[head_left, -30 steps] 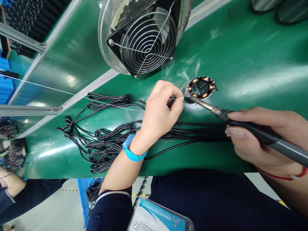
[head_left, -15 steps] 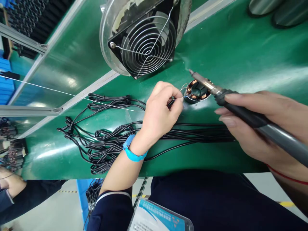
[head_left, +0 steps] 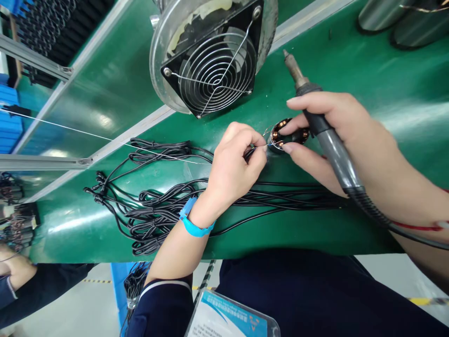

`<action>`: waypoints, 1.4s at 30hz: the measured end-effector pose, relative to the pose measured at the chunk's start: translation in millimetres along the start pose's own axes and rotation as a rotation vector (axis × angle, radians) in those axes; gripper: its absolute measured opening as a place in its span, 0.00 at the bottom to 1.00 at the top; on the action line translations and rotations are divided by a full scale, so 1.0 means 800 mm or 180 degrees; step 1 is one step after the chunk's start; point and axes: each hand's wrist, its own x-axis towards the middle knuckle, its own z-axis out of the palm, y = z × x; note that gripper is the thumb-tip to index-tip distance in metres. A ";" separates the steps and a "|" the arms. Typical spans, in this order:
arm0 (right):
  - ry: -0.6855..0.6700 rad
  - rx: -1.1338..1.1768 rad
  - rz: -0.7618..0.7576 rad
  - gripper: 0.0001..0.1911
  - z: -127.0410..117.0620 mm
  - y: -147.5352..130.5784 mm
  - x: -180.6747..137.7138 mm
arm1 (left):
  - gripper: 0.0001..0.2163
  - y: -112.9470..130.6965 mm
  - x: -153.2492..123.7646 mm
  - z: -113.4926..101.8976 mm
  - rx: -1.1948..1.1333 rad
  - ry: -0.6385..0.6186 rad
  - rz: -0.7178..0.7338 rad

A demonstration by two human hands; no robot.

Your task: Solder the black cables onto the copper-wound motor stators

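My left hand [head_left: 233,166] pinches a thin solder wire [head_left: 105,136] and a black lead at the edge of a small round stator [head_left: 293,133] with copper coils, which rests on the green belt [head_left: 351,93]. My right hand [head_left: 336,135] grips a soldering iron [head_left: 324,128] with its tip raised and pointing away, up toward the fan. Two fingers of that hand also touch the stator's sides. A blue strap circles my left wrist.
A round metal fan [head_left: 215,61] with a wire guard stands just behind the stator. A bundle of black cables [head_left: 157,206] lies across the belt under my left arm. Metal cylinders [head_left: 400,18] sit at the far right. Another person's sleeve [head_left: 38,285] shows at lower left.
The soldering iron's tip lifted off the stator and swung up and away. My right hand moved in, and its fingers now touch the stator. My left hand stayed put.
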 end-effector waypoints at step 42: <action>-0.0080 -0.0177 -0.0755 0.31 0.013 0.019 -0.005 | 0.09 0.008 0.026 -0.029 -0.2851 -0.0430 -0.3029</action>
